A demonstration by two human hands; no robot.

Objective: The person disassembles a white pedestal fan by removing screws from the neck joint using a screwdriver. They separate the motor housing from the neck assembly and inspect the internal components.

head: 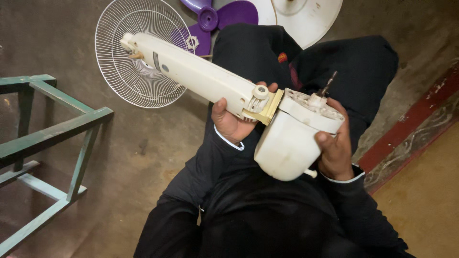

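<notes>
Gripping the cream fan body (248,102) over the lap, the person had both hands on it. The left hand (231,122) was curled from beneath around the hinge end of the long neck (191,69), thumb up near the pivot knob (260,91). The right hand (335,148) was wrapped against the side of the rounded motor housing (287,148), fingers closed on it, with the bare shaft (328,84) poking up just above those knuckles.

Risk one, as I judged it: that neck stuck far out to the side, so the hinge could have folded suddenly and pinched the left thumb sitting right at the joint. Risk two: the smooth housing could have slipped out of the right palm and dropped to the concrete floor (143,153). The wire grille (136,62) and purple blade (217,19) lay on that floor beyond the knees, and the green metal frame (57,134) stood well apart to the side.
</notes>
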